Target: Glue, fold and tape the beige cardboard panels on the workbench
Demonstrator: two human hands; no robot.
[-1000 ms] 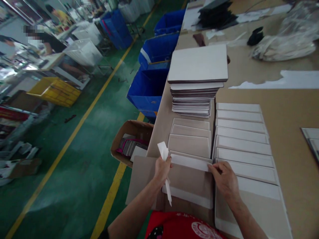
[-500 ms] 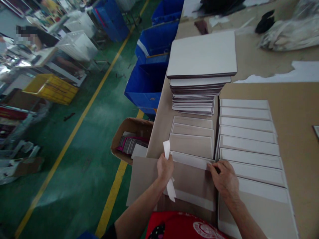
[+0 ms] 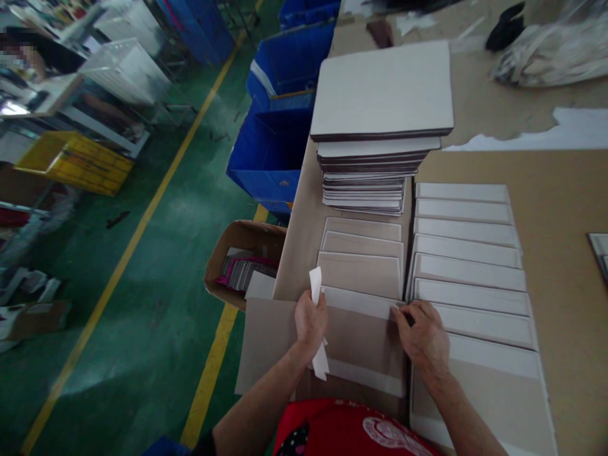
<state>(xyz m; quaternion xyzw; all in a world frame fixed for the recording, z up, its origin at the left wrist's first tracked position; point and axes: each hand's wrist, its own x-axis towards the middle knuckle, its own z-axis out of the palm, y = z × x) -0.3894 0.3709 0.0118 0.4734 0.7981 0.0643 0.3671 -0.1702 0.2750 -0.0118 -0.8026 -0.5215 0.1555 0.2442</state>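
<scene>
My left hand point(image 3: 311, 322) is closed around a few narrow white paper strips point(image 3: 315, 278), whose ends stick out above and below the fist. It rests at the left side of a grey-brown board point(image 3: 363, 339) that lies nearest me in the left row. Along this board's far edge runs a flat white strip point(image 3: 356, 301). At the strip's right end, my right hand point(image 3: 425, 335) has thumb and forefinger pinched together on it. A second pale band point(image 3: 365, 378) crosses the board's near part.
Overlapping boards with white bands point(image 3: 475, 292) form a row at right. Plainer boards point(image 3: 358, 272) and a tall board stack point(image 3: 382, 95) lie beyond my hands. Left of the table edge stand a cardboard box point(image 3: 216, 253) and blue bins point(image 3: 266, 183). A person point(image 3: 52, 54) sits far left.
The view has shifted slightly, so the whole scene sits a little further left and up. Both hands keep their places on the board and the strips.
</scene>
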